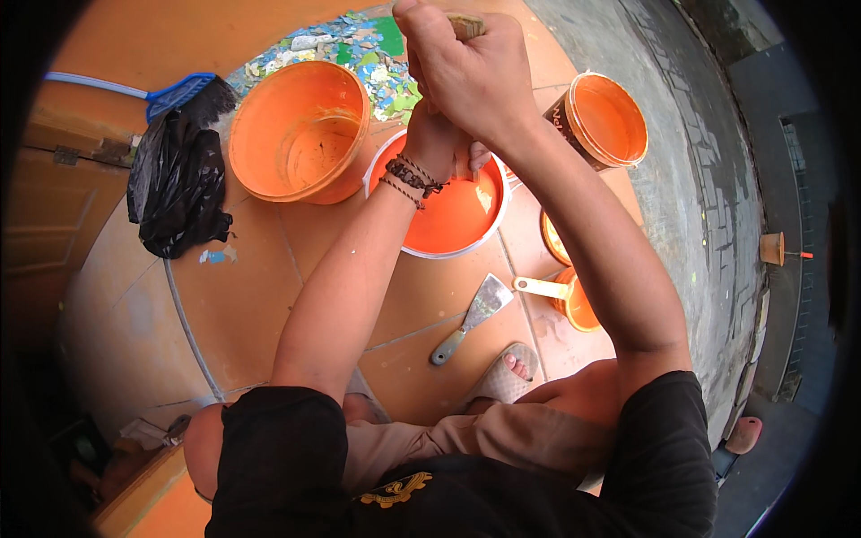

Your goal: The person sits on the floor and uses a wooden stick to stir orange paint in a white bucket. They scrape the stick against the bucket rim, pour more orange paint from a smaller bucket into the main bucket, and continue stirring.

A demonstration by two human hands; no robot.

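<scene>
My right hand is closed in a fist around an upright stick, whose pale, worn top end shows above the fist. Just below it, my left hand, with braided bracelets at the wrist, is wrapped round as well, apparently on the same stick; the right hand partly covers its fingers. Both hands are above a white-rimmed bucket of bright orange paint. The stick's lower part is hidden by my hands and arms.
A large orange tub stands left of the bucket, a paint pail at the right. Nearer are a handled orange scoop and a scraper. Paint flakes lie behind; a black plastic bag and blue broom lie left.
</scene>
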